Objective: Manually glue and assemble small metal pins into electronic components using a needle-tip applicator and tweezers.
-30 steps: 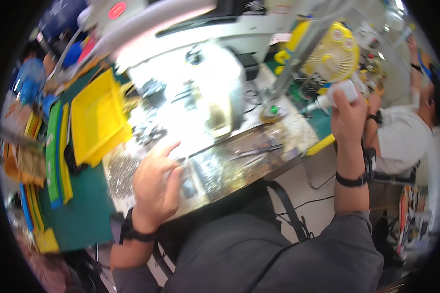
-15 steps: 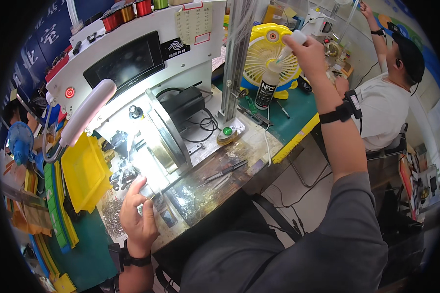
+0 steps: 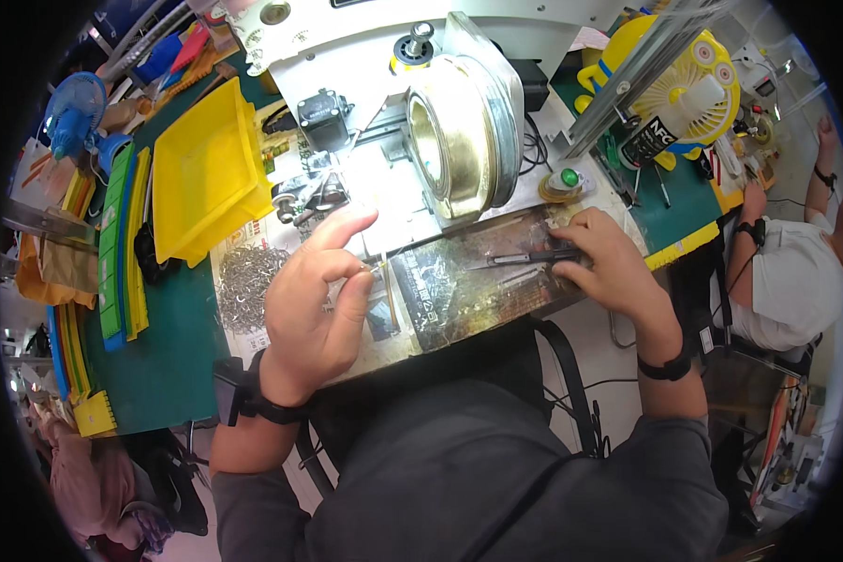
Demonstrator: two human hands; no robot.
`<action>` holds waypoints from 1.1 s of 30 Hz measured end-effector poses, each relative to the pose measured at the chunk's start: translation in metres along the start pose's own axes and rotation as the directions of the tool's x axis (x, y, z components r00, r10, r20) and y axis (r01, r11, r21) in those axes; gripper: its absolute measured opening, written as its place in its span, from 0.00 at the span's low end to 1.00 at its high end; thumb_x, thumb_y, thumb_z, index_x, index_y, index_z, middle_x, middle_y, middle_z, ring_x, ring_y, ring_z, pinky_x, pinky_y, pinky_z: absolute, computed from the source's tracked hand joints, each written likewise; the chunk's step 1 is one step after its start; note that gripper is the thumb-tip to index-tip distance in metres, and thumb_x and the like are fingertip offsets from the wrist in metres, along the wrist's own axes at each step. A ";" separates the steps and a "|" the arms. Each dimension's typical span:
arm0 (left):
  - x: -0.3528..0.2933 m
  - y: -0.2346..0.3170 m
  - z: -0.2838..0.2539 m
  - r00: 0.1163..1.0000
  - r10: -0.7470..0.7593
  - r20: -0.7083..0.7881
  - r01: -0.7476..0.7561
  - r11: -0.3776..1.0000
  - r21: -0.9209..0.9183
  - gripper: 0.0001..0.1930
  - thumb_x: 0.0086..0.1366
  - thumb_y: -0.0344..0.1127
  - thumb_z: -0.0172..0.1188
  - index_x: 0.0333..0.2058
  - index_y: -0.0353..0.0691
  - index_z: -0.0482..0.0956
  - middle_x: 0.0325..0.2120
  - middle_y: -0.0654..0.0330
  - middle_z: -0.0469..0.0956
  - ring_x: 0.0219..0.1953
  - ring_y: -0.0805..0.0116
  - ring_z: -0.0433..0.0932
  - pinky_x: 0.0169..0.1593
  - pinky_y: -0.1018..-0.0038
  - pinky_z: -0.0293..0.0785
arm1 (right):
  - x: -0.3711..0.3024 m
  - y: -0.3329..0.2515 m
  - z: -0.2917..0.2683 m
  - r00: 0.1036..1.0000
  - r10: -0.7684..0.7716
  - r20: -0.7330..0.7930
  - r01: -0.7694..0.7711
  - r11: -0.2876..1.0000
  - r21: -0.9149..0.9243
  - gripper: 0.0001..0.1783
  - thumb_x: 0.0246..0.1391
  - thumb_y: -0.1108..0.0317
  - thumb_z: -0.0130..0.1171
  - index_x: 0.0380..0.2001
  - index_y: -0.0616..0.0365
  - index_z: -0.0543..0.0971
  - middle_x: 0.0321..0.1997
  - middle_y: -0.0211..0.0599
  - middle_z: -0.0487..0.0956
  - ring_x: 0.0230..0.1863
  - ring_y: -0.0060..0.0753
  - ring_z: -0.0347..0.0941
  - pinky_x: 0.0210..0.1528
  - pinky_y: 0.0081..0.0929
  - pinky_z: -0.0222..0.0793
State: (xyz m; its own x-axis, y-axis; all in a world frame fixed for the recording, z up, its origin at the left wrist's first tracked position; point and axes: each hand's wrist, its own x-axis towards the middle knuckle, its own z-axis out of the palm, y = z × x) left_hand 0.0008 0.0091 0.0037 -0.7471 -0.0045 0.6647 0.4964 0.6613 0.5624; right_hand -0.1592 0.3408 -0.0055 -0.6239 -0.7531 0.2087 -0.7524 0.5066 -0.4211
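My left hand [image 3: 314, 304] is raised over the bench's left part, thumb and bent fingers pinched together. What they hold, if anything, is too small to make out. At the right, my right hand [image 3: 613, 258] has its thumb and forefinger apart, on either side of the back end of dark tweezers [image 3: 525, 258]. These lie on the worn, dark bench mat [image 3: 450, 304], points toward the left. Beyond my hands stands a brass-coloured wheel [image 3: 454, 140] on a white machine, brightly lit. A heap of small metal pieces [image 3: 250, 288] lies beside my left hand.
A yellow tray [image 3: 206, 178] and green and yellow strips [image 3: 117, 244] are at the left. A black-labelled bottle [image 3: 651, 140] stands before a yellow fan [image 3: 688, 80] at the far right. A metal post [image 3: 618, 98] rises near it. Another person [image 3: 791, 281] sits at the right.
My right hand has let go of the white-capped dropper at the bottle and come down to the tweezers. The cap is back on the bottle. My view has tilted down; my left hand stays pinched.
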 end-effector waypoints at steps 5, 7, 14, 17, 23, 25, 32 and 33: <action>-0.002 0.003 -0.003 1.000 -0.002 0.009 0.002 1.000 0.008 0.04 0.64 0.24 0.60 0.36 0.35 0.74 0.50 0.38 0.79 0.54 0.43 0.79 0.57 0.62 0.73 | -0.004 0.005 -0.005 0.995 0.003 0.103 -0.005 1.000 0.017 0.12 0.47 0.76 0.68 0.34 0.61 0.75 0.36 0.38 0.73 0.42 0.40 0.72 0.45 0.31 0.68; -0.003 0.005 -0.003 1.000 -0.008 0.002 0.008 1.000 0.018 0.04 0.64 0.24 0.60 0.37 0.35 0.74 0.50 0.39 0.79 0.53 0.43 0.79 0.57 0.62 0.73 | -0.003 0.002 -0.013 0.987 0.099 0.125 -0.114 0.986 0.125 0.11 0.48 0.75 0.67 0.34 0.60 0.76 0.36 0.37 0.74 0.40 0.37 0.73 0.43 0.30 0.69; -0.002 0.003 0.001 1.000 -0.003 0.012 0.004 0.998 -0.067 0.03 0.67 0.23 0.58 0.38 0.36 0.73 0.52 0.39 0.79 0.56 0.48 0.78 0.60 0.63 0.69 | 0.013 -0.031 -0.017 0.954 0.301 0.006 -0.230 0.714 0.662 0.07 0.58 0.73 0.61 0.40 0.60 0.80 0.37 0.28 0.78 0.37 0.18 0.74 0.41 0.19 0.70; -0.002 0.003 0.001 1.000 0.027 -0.001 -0.027 0.999 -0.039 0.05 0.66 0.22 0.59 0.38 0.36 0.73 0.51 0.38 0.79 0.54 0.46 0.79 0.58 0.64 0.71 | 0.021 -0.032 -0.011 0.935 0.296 0.194 -0.346 0.641 0.685 0.09 0.62 0.70 0.59 0.43 0.61 0.80 0.34 0.29 0.78 0.33 0.19 0.75 0.38 0.20 0.71; 0.002 -0.005 0.003 0.990 0.136 -0.028 -0.136 0.991 0.010 0.10 0.59 0.21 0.63 0.38 0.37 0.75 0.50 0.42 0.80 0.41 0.48 0.82 0.44 0.65 0.78 | 0.037 -0.112 -0.024 0.897 0.019 -0.442 0.349 0.584 0.733 0.12 0.67 0.69 0.54 0.40 0.70 0.81 0.35 0.37 0.81 0.31 0.20 0.76 0.34 0.19 0.72; 0.002 -0.005 0.002 0.990 0.137 -0.026 -0.137 0.991 0.016 0.10 0.59 0.21 0.63 0.38 0.37 0.75 0.50 0.42 0.80 0.42 0.47 0.82 0.44 0.64 0.78 | 0.046 -0.124 -0.026 0.908 -0.048 -0.417 0.341 0.663 0.666 0.16 0.69 0.62 0.53 0.40 0.68 0.78 0.34 0.38 0.80 0.30 0.22 0.75 0.34 0.21 0.71; 0.003 -0.005 0.003 0.990 0.143 -0.005 -0.143 0.989 0.032 0.10 0.58 0.21 0.63 0.37 0.36 0.75 0.50 0.43 0.80 0.45 0.45 0.81 0.47 0.62 0.78 | 0.067 -0.133 -0.020 0.930 -0.145 -0.338 0.320 0.770 0.551 0.20 0.69 0.57 0.54 0.40 0.68 0.77 0.33 0.39 0.79 0.28 0.23 0.76 0.34 0.20 0.71; 0.003 -0.005 0.003 0.990 0.142 -0.005 -0.142 0.989 0.029 0.10 0.58 0.21 0.63 0.37 0.36 0.75 0.50 0.43 0.80 0.45 0.45 0.81 0.47 0.62 0.78 | 0.068 -0.133 -0.020 0.931 -0.143 -0.336 0.318 0.771 0.551 0.20 0.69 0.57 0.54 0.40 0.68 0.77 0.33 0.39 0.79 0.28 0.23 0.76 0.34 0.20 0.71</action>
State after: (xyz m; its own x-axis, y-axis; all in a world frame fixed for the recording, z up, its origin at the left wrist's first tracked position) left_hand -0.0050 0.0078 0.0018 -0.6669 0.0856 0.7402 0.5841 0.6769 0.4480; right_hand -0.1053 0.2304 0.0820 -0.5439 -0.6327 0.5513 -0.6621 -0.0801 -0.7451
